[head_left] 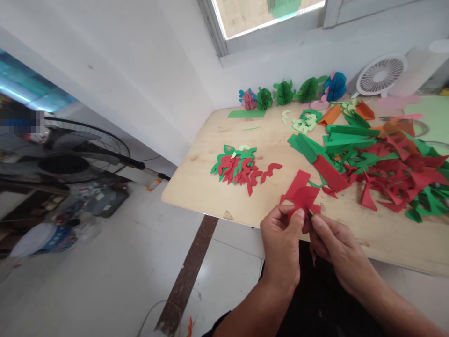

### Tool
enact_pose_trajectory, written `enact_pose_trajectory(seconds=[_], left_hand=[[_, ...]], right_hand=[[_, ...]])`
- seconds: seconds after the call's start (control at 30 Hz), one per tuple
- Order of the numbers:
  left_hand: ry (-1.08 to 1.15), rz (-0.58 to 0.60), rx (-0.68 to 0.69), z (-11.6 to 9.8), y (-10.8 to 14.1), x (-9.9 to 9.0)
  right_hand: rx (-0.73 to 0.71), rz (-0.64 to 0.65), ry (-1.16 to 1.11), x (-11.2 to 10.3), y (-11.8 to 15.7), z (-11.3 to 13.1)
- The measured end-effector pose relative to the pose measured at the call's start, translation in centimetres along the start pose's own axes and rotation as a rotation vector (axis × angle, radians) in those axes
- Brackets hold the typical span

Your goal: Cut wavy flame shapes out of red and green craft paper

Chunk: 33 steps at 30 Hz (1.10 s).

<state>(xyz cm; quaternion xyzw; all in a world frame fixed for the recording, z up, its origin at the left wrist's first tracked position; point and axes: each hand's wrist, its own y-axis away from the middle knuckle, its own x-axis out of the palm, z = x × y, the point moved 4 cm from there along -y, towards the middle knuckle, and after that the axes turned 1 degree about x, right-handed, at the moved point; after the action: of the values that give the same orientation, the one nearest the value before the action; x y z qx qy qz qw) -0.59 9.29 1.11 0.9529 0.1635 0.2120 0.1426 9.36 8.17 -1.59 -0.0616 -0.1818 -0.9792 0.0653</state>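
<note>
My left hand (281, 234) pinches a piece of red paper (304, 196) between thumb and fingers, just over the front edge of the wooden table. In my right hand (333, 236) are scissors (309, 212), mostly hidden by the fingers; only a short dark part shows, touching the red paper. Under the held piece lies a red paper strip (298, 183). To the left is a pile of cut red and green paper shapes (236, 164), with a loose curved red piece (271, 171) beside it. Red and green scraps (396, 171) are heaped on the right.
Along the wall stand several folded paper figures (285, 92) in green, pink and blue. A small white fan (382, 75) is at the back right. Pale green cut shapes (305, 122) lie near a green strip (246, 114). A large black fan (84, 150) stands left of the table.
</note>
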Motion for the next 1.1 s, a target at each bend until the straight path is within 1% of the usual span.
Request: enact_pose_trajectory(seconds=[0.13, 0.27, 0.43, 0.6, 0.87, 1.0, 1.1], left_hand=[[0.017, 0.018, -0.001, -0.06, 0.18, 0.09], [0.04, 0.052, -0.031, -0.15, -0.05, 0.12], [0.038, 0.043, -0.022, -0.66, -0.63, 0.0], [0.068, 0.078, -0.064, -0.55, -0.55, 0.25], [0.099, 0.06, -0.085, -0.37, -0.44, 0.24], [0.114, 0.035, -0.093, -0.16, -0.38, 0.03], [0.148, 0.03, -0.125, 0.04, -0.35, -0.07]], right_hand=[[-0.004, -0.007, 0.015, 0.01, -0.04, 0.16], [-0.006, -0.019, 0.082, -0.13, -0.02, 0.4], [-0.003, 0.002, 0.153, -0.35, 0.03, 0.34], [-0.051, 0.003, 0.16, -0.42, -0.15, 0.41], [-0.056, 0.012, 0.139, -0.26, -0.12, 0.56], [-0.046, 0.024, 0.108, -0.29, -0.11, 0.22], [-0.037, 0.023, 0.099, -0.39, -0.17, -0.01]])
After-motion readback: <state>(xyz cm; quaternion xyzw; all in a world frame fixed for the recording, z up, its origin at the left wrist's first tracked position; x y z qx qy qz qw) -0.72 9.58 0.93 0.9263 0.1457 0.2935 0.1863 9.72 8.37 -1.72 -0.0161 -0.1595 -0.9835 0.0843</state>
